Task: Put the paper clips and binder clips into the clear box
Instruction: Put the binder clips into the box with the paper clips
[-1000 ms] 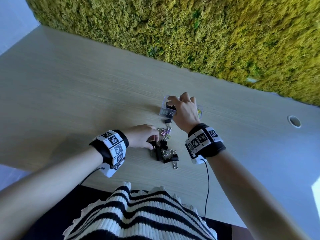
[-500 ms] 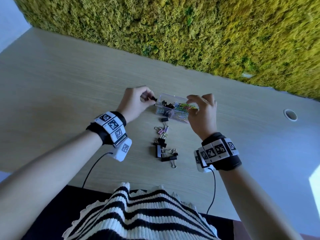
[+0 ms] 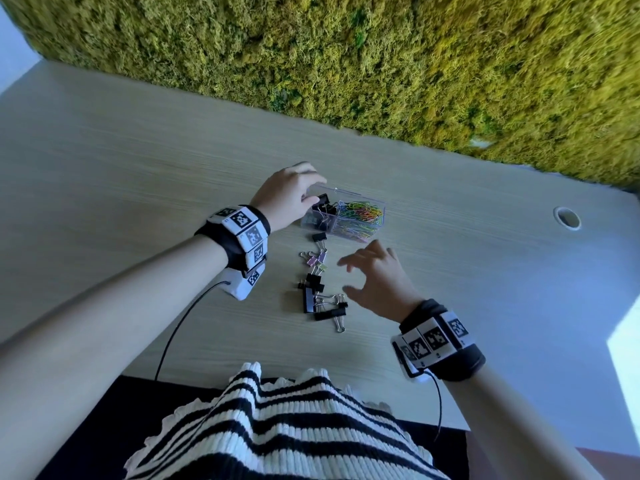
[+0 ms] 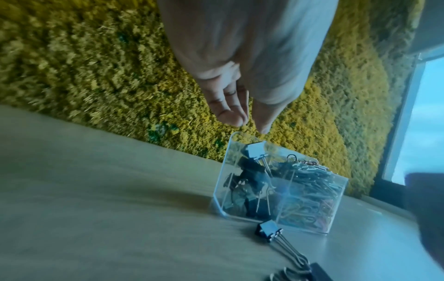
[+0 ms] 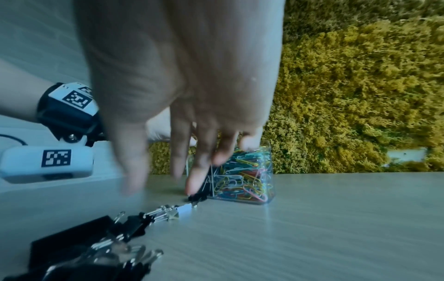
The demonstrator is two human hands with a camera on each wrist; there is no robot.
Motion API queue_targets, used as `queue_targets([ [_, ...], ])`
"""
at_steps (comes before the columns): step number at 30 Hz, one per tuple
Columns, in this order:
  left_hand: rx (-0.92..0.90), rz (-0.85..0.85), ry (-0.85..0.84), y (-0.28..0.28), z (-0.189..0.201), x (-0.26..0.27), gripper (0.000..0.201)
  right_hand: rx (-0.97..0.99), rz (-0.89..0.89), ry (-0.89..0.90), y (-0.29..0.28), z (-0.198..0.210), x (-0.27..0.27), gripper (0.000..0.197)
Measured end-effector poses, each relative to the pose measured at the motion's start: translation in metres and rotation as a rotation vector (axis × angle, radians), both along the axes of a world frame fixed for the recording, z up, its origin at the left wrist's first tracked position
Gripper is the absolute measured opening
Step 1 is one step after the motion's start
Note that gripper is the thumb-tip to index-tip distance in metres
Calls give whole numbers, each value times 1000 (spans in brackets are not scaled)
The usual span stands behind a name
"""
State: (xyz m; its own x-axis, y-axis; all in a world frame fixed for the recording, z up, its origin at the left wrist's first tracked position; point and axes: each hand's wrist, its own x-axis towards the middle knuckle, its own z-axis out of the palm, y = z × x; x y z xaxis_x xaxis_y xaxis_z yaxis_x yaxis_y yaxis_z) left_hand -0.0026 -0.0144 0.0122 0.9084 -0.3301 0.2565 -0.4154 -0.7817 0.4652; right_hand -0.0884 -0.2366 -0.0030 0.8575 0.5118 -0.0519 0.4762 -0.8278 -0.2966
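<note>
Two compartments, clear box (image 3: pixel 360 233), paper clips (image 3: pixel 360 214), binder clips (image 3: pixel 320 216)

A pale wood-grain table (image 3: pixel 138 174) runs up against a wall covered in yellow-green moss (image 3: pixel 381 64). A round cable hole (image 3: pixel 567 218) sits in the tabletop toward the right. Bright daylight comes through a window (image 4: pixel 423 121) at the right side.

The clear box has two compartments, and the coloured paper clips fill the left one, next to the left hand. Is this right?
Not quite. In the head view the coloured paper clips fill the right compartment of the clear box; the one next to the left hand holds binder clips.
</note>
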Motion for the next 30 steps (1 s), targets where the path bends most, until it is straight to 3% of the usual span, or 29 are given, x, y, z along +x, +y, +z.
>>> queue_targets([
  [3,-43,53,-28,10,-4,-10,33,-237,102,168,1,-6,-7,65],
  [5,-44,82,-38,18,-11,-19,30,-275,111,208,2,-14,-10,68],
  [8,-35,78,18,26,-23,-32,22,-181,80,277,4,-20,-11,53],
  [12,-39,-78,260,25,-36,-48,26,-61,33,321,10,-21,-6,25],
  [16,88,-221,431,12,-39,-60,37,-16,-81,295,11,-27,3,19],
  [22,166,-201,389,5,-42,-56,37,4,-82,282,7,-28,6,30],
  [26,212,-164,421,3,-45,-50,36,-30,-82,265,9,-29,11,19],
  [30,181,-104,443,3,-58,-47,22,-20,-95,234,12,-30,17,12],
])
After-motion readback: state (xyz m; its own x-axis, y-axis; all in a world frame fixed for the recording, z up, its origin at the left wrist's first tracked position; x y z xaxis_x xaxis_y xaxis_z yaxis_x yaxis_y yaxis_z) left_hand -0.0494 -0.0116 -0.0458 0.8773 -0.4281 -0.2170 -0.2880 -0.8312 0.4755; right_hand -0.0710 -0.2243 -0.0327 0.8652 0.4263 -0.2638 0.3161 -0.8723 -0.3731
